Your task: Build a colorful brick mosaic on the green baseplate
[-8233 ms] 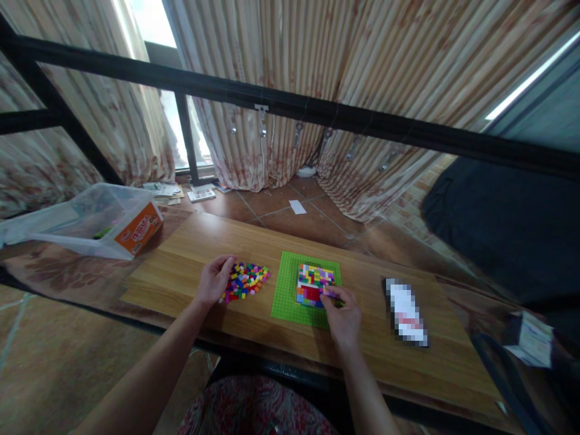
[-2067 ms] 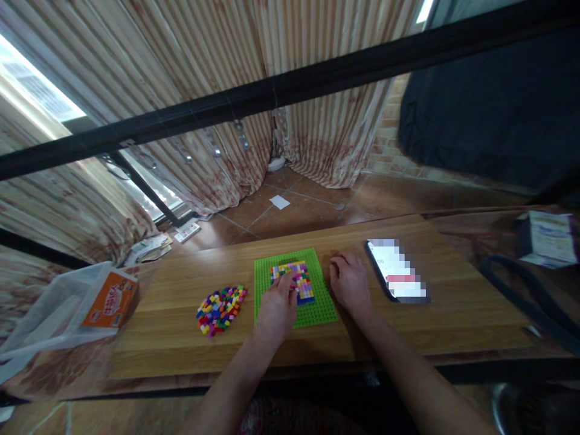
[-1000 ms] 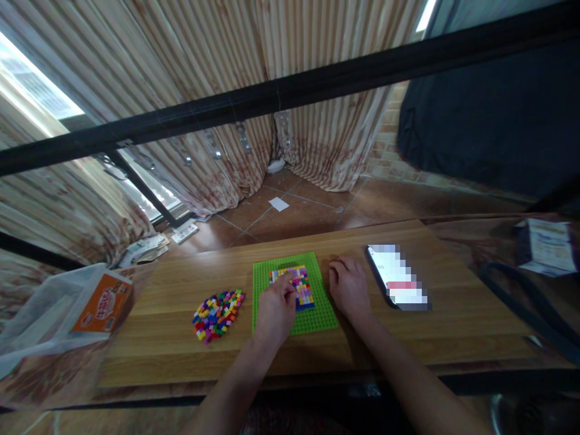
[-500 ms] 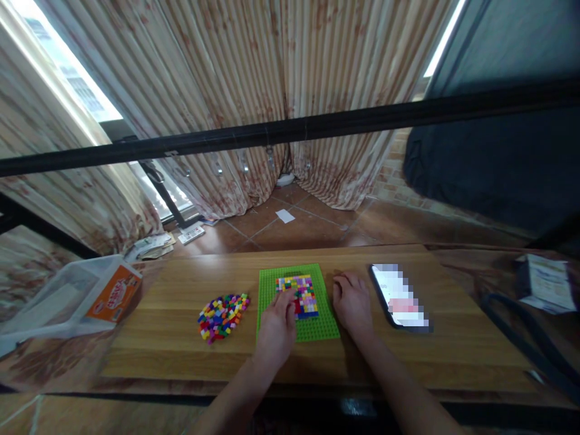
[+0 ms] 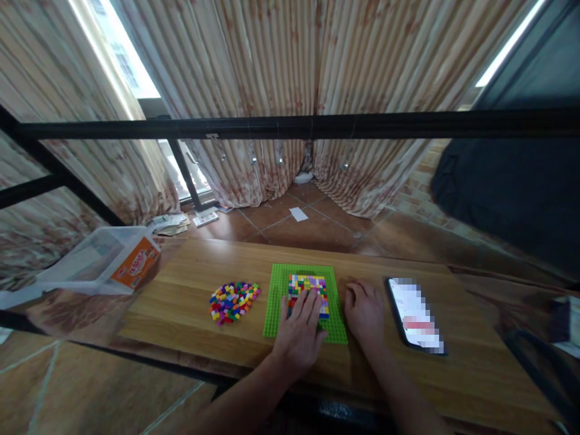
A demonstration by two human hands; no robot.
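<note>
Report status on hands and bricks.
Left hand spread over brick panel, hiding part. Right hand on table, beside green board. Loose bricks left of board.

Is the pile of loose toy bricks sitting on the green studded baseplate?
No, the loose toy bricks lie on the wooden tabletop, to the left of the green studded baseplate and apart from it.

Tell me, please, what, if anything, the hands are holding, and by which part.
No hold shows: the left hand lies outstretched over the brick panel; the right hand rests curled beside the green baseplate, its underside hidden.
</note>
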